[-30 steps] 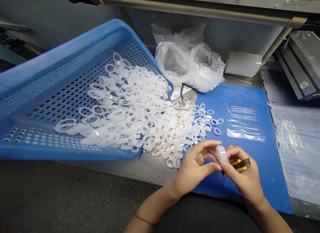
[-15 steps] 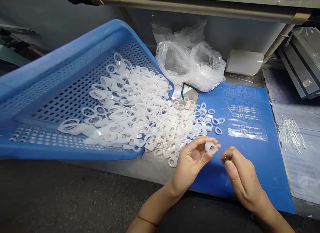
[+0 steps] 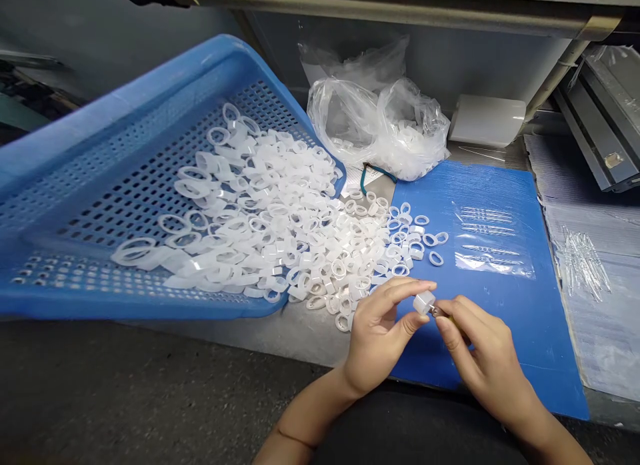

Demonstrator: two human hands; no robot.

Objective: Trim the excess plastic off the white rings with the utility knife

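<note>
My left hand (image 3: pixel 377 335) pinches a translucent white plastic ring (image 3: pixel 425 302) between thumb and fingertips, above the blue sheet. My right hand (image 3: pixel 483 345) is closed round a small hand tool (image 3: pixel 436 311) with a thin metal tip and a yellowish handle mostly hidden in the fingers. The tip meets the right side of the ring; whether it reaches inside, I cannot tell. Left of my hands lies a heap of similar white rings (image 3: pixel 280 218), spilling from a tilted blue basket (image 3: pixel 125 152) onto the table. Several loose rings (image 3: pixel 436 258) rest on the sheet.
A blue sheet (image 3: pixel 525 345) covers the table before me. On it lies a clear packet (image 3: pixel 493 262) of thin metal pieces, with more metal pieces (image 3: pixel 585 262) to the right. Behind stand plastic bags (image 3: pixel 380 125) and a white roll (image 3: pixel 487 120). A bar (image 3: pixel 380 8) crosses above.
My left hand has turned the ring, so its opening no longer faces me. My right hand has moved left and brought the tool's tip up to the ring.
</note>
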